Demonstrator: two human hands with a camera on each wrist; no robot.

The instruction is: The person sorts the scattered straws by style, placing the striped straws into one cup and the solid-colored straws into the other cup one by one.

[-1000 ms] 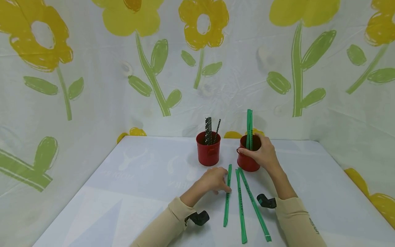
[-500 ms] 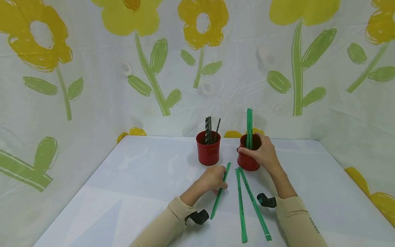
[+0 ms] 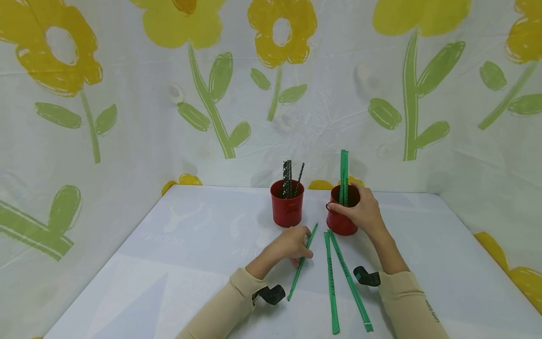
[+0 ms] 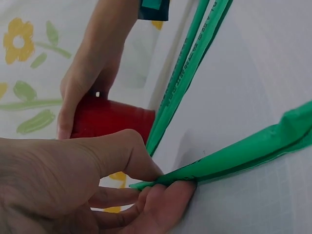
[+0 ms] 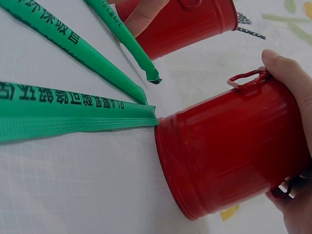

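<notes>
Left of the gripped red bucket [image 3: 340,225] and well nearer the viewer, the left sleeve [image 3: 224,306] extends over the white table [image 3: 139,263]; a black wrist device [image 3: 273,295] is attached at its cuff. The second red bucket [image 3: 287,214] stands upright to the left of the gripped bucket, slightly behind and apart from it. It contains black-and-white dotted straws [image 3: 287,179], one leaning to the right. The left hand [image 3: 290,246] is positioned in front and to the left of the gripped bucket. Its thumb and fingertips pinch one green wrapped straw [image 3: 296,278] — the far end slants toward the gripped bucket; contact with the table cannot be determined. Two loose green straws [image 3: 332,288] lie in front of the gripped bucket, their far ends close together just beside its base, their near ends spread apart. The gripped bucket is upright and holds further green straws [image 3: 343,176], standing above its rim. On its right side, the right hand [image 3: 367,209] grips the upper part — thumb toward the near side, fingers around the far side.
</notes>
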